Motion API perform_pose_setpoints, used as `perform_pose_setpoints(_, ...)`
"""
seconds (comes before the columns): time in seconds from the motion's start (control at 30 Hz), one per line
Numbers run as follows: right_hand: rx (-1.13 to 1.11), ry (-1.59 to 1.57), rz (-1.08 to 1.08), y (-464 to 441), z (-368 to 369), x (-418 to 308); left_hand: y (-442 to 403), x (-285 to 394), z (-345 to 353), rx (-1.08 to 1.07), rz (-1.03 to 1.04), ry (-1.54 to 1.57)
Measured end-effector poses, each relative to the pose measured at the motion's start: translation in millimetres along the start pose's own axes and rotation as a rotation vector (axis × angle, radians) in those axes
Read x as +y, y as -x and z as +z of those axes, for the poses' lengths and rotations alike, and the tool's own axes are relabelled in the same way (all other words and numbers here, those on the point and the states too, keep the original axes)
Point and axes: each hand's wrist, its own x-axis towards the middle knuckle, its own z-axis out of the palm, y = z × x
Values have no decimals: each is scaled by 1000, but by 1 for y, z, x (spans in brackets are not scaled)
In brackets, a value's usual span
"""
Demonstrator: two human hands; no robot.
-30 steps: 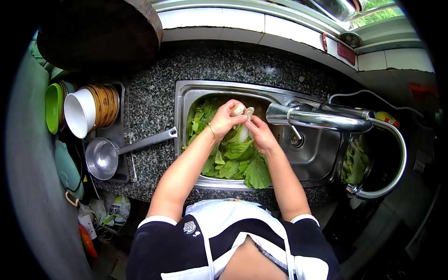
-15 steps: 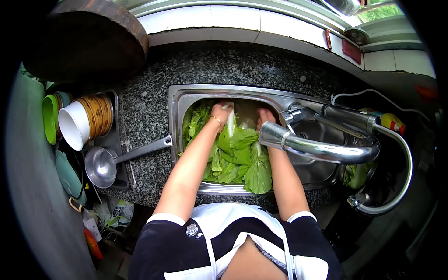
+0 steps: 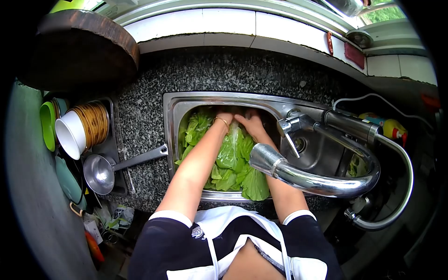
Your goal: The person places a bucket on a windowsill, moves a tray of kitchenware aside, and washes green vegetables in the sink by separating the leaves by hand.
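Leafy green vegetables (image 3: 231, 151) fill much of the left basin of the steel sink (image 3: 175, 105), and some leaves hang over its front rim. My left hand (image 3: 224, 116), below a gold bracelet, reaches down at the back of the basin beside the pale stalks; its fingers are hidden. Just to its right, my right hand (image 3: 252, 123) is low at the stalks, its thumb side towards the left hand and its other fingers mostly out of sight. What either hand holds cannot be made out.
A chrome faucet (image 3: 322, 184) arches over the sink's right side. On the left are a metal ladle (image 3: 99, 174), a white bowl (image 3: 71, 135) and stacked brown bowls (image 3: 95, 122). A thick round wooden board (image 3: 93, 23) stands at the back left. A yellow bottle (image 3: 393, 129) is at the right.
Both hands went down from above the vegetables into the basin, parted, then came close together at the stalks. The faucet spout has swung towards the front. The view has shifted slightly.
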Motion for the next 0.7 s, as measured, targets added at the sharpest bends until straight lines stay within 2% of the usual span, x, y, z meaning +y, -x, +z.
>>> perform_pose_setpoints(0.07, -232, 50, -28, -2, -3, 6, 4, -7, -9, -187, -309, 222)
perform_pose_setpoints(0.13, -262, 13, -84, 8, -9, -13, 9, -11, -23, -224, -293, 302)
perform_pose_setpoints(0.2, -223, 263, -148, 19, -15, -34, 27, 2, -38, -263, -272, 384)
perform_pose_setpoints(0.27, -255, 204, -88, 29, -19, -42, 72, 50, -55, -453, -235, 424)
perform_pose_setpoints(0.3, -218, 148, -96, 31, -20, -38, 73, 47, -58, -451, -140, 329)
perform_pose_setpoints(0.33, -183, 91, -103, 33, -20, -32, 76, 46, -59, -449, -134, 331)
perform_pose_setpoints(0.37, -147, -94, -142, 34, -18, -25, 79, 45, -61, -366, 10, 220)
perform_pose_setpoints(0.4, -179, -177, 59, 40, -22, -37, 82, 46, -62, -281, 151, 109)
perform_pose_setpoints(0.43, -234, -285, 133, 43, -26, -41, 84, 48, -64, -188, 254, -69)
perform_pose_setpoints(0.5, -272, -372, 240, 52, -35, -51, 95, 59, -71, -252, 214, 19)
perform_pose_setpoints(0.53, -232, -346, 194, 60, -39, -65, 101, 68, -75, -316, 174, 103)
perform_pose_setpoints(0.57, -223, -313, 48, 67, -44, -76, 105, 74, -78, -308, 214, 128)
perform_pose_setpoints(0.6, -220, -268, -57, 73, -52, -87, 109, 77, -78, -270, 363, 171)
perform_pose_setpoints(0.7, -203, -105, -358, 93, -72, -123, 124, 105, -88, -159, 488, 110)
